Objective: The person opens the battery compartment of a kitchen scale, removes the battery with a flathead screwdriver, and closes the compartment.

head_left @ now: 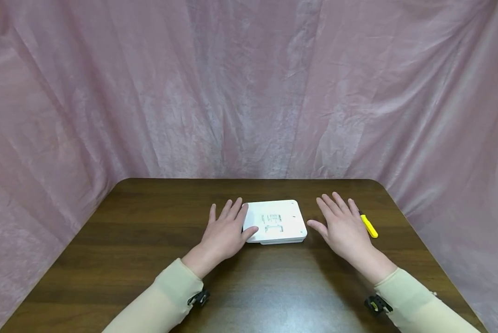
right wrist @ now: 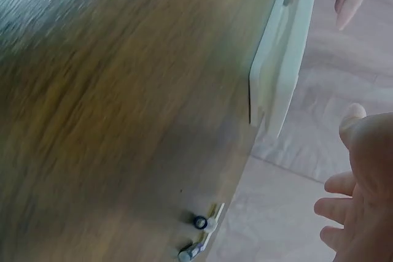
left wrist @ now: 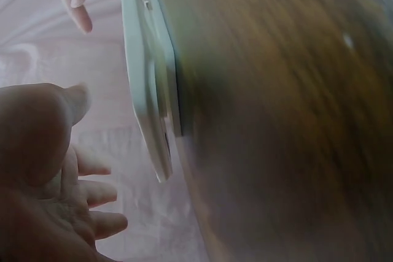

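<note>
A flat white device [head_left: 288, 214] lies on the wooden table with a printed label and a small rectangular recess on its upper face. My left hand [head_left: 226, 231] hovers palm down, fingers spread, and overlaps the device's left edge in the head view; the left wrist view shows a gap between that hand [left wrist: 37, 151] and the device [left wrist: 144, 65]. To the right of the device, my right hand [head_left: 344, 229] is likewise raised with straight, spread fingers and holds nothing. Just beyond its outer side lies a yellow-handled tool [head_left: 370, 226], its dark far end partly hidden by the fingers.
The dark brown table [head_left: 149, 240] has rounded far corners. Behind it hangs a pink curtain [head_left: 249, 92], which also runs along both sides. Small dark and pale parts [right wrist: 199, 222] show near the table edge in the right wrist view. Each sleeve carries a black wrist camera [head_left: 378, 304].
</note>
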`<state>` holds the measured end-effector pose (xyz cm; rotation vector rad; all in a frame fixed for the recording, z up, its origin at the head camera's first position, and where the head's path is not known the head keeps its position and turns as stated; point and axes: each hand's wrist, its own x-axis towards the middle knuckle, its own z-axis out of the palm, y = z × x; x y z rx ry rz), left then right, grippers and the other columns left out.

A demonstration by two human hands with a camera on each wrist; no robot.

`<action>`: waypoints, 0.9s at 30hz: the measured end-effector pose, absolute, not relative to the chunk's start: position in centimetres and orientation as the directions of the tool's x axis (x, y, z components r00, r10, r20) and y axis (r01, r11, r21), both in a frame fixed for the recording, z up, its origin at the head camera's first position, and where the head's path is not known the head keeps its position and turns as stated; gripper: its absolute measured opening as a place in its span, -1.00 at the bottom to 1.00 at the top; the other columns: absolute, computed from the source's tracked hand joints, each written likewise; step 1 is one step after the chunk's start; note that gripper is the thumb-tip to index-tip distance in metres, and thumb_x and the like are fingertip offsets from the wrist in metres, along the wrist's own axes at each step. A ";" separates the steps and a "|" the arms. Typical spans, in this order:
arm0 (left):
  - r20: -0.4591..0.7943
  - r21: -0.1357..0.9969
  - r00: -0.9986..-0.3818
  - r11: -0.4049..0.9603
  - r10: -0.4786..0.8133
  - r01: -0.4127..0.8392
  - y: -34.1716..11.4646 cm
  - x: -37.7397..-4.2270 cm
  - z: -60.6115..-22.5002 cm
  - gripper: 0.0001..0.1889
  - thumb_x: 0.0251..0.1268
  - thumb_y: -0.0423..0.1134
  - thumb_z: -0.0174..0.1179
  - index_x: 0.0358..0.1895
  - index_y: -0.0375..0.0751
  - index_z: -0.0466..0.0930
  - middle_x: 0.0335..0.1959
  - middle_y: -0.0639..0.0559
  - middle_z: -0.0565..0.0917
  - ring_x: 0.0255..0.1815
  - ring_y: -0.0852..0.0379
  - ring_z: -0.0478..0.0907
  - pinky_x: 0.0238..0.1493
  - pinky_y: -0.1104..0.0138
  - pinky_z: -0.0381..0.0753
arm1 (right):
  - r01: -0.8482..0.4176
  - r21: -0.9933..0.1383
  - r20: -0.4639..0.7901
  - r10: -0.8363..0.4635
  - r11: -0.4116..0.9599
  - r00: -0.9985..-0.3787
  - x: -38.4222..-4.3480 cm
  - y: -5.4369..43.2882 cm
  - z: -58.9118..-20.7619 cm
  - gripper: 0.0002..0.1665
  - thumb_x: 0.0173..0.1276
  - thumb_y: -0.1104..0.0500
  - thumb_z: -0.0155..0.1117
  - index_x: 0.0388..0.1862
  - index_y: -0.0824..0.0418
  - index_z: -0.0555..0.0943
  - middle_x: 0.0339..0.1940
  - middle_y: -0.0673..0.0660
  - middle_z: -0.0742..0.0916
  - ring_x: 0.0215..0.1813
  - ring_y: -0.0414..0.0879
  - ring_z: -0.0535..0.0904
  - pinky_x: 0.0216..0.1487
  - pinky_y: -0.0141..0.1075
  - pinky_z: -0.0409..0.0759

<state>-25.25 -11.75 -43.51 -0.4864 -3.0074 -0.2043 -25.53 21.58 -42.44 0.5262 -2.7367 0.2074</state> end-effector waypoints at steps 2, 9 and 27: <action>0.114 0.119 -0.947 0.942 0.300 0.313 -11.9 -25.3 -43.6 -0.13 0.72 0.39 -0.03 0.80 -0.11 0.18 0.83 -0.11 0.08 0.82 -0.21 0.01 0.69 -0.37 -0.16 | -0.392 -0.073 0.361 -0.343 0.917 -0.867 -25.4 21.3 -42.4 -0.11 0.65 -0.24 0.33 0.66 0.32 0.46 0.64 0.36 0.51 0.73 0.36 0.23 0.67 0.39 0.03; 0.134 0.112 -0.947 0.945 0.292 0.307 -12.4 -25.3 -43.7 -0.12 0.72 0.39 -0.03 0.81 -0.11 0.16 0.83 -0.11 0.07 0.82 -0.21 -0.01 0.69 -0.38 -0.15 | -0.409 -0.072 0.356 -0.360 0.910 -0.862 -25.3 20.7 -42.5 -0.08 0.65 -0.25 0.32 0.70 0.31 0.41 0.67 0.34 0.48 0.75 0.33 0.21 0.69 0.36 0.01; 0.123 0.140 -0.942 0.934 0.312 0.328 -12.2 -25.4 -44.1 -0.14 0.71 0.37 0.03 0.79 -0.11 0.21 0.82 -0.12 0.12 0.81 -0.24 0.03 0.67 -0.40 -0.10 | -0.408 -0.071 0.308 -0.369 0.910 -0.877 -25.2 19.8 -42.8 -0.06 0.65 -0.24 0.34 0.74 0.28 0.37 0.70 0.32 0.45 0.77 0.32 0.18 0.69 0.37 -0.01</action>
